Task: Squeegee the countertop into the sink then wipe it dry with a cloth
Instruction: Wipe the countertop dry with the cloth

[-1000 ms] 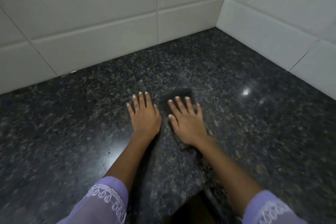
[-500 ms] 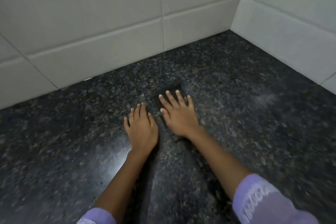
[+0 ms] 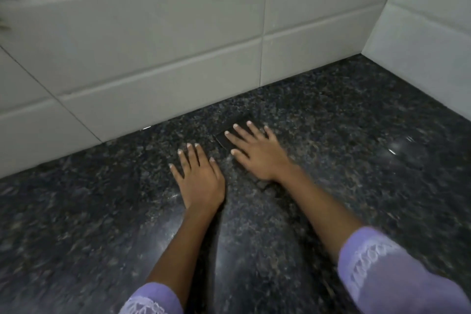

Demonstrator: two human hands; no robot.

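Wall [image 3: 158,41]: pale tiles on two sides, meeting in a corner at upper right; they bound the surface to be dried.
Bench [image 3: 344,150]: dark speckled stone with glossy highlights, which suggest a wet film or simply a polish; no sink or squeegee is in view.
Sleeves [image 3: 392,270]: lilac with white trim, pushed back from the wrists, probably to keep them off the damp stone.
Right hand [image 3: 257,153]: fully open, fingers spread, palm pressed flat on the cloth; it pins the cloth rather than grips it, likely so the whole pad bears on the stone.
Left hand [image 3: 200,181]: open and flat on bare stone just beside the right, holding nothing; it seems to brace the reach toward the wall.
Cloth [image 3: 230,130]: small dark rectangle lying flat on the bench near the back wall, mostly under the right hand, its far corner showing.
Stage: judged to be the drying step.
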